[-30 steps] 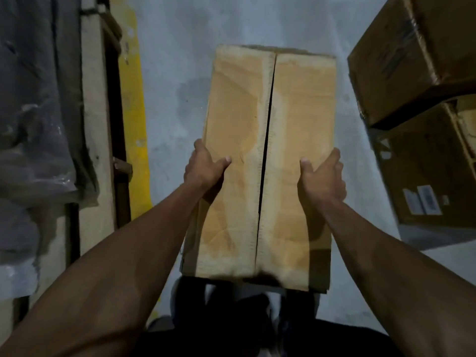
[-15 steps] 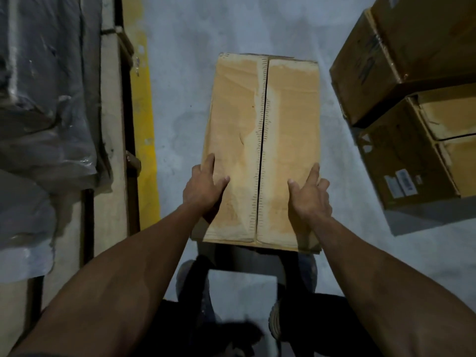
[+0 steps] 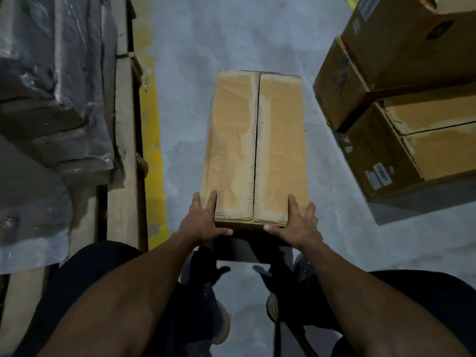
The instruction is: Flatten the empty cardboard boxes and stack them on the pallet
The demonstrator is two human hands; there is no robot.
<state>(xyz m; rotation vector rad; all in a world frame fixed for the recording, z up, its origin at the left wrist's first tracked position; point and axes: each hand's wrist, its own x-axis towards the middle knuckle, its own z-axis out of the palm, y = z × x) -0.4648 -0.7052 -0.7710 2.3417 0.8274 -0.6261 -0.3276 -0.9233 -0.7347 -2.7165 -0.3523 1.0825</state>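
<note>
Both hands clasp the near end of a tall cardboard box (image 3: 255,148): the left hand (image 3: 203,222) wraps its near-left corner and the right hand (image 3: 296,225) its near-right corner, fingers laid on the top flaps and thumbs hooked under the near edge. Whether the box rests on the concrete floor (image 3: 231,34) cannot be told. Its top flaps are closed along a central seam, so nothing inside shows. It is not yet flattened. Two more boxes (image 3: 401,104) sit stacked by the right edge of the floor, both unflattened. A wooden pallet (image 3: 123,130) lies at the left, bearing plastic-wrapped goods (image 3: 51,94). Most of the job looks outstanding.
</note>
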